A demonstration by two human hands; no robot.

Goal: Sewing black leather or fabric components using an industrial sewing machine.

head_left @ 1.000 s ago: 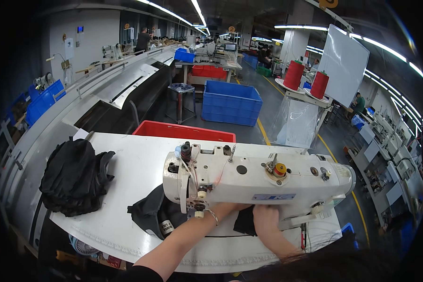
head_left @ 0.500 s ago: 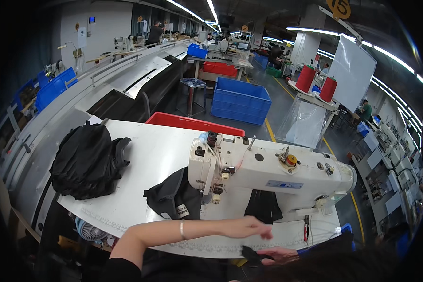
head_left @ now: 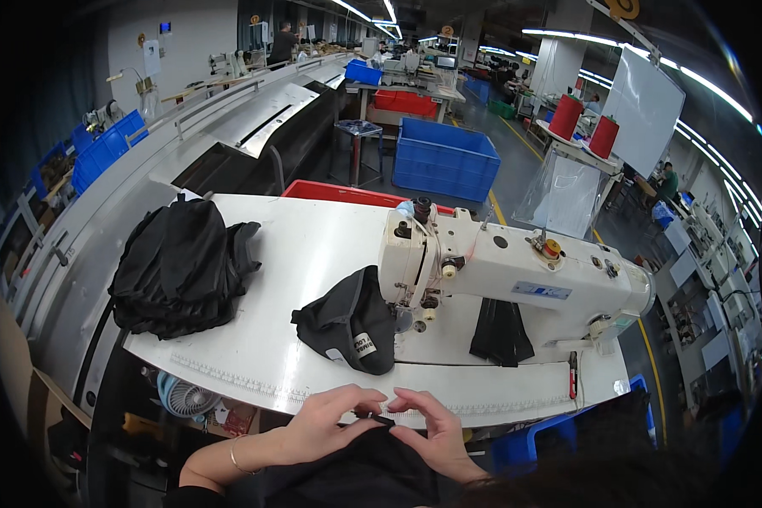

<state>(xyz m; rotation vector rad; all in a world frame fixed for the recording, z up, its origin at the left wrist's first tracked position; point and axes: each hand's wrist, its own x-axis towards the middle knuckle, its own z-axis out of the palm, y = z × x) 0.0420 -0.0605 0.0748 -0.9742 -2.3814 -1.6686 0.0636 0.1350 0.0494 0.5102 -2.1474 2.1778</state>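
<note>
Two hands [head_left: 317, 430] [head_left: 440, 436] pinch black cloth [head_left: 383, 420] near white tabletop [head_left: 288, 245]; blue crate [head_left: 444, 165] on floor [head_left: 521, 188].

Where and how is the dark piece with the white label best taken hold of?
I would pinch the dark piece at its left corner, coming from the left: that corner juts out across the table, while the right side lies close to the machine.

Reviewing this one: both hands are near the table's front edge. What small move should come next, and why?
Probably lift the black fabric over the white tabletop: the left hand and right hand appear to hold it at the front edge, short of the sewing machine.
</note>
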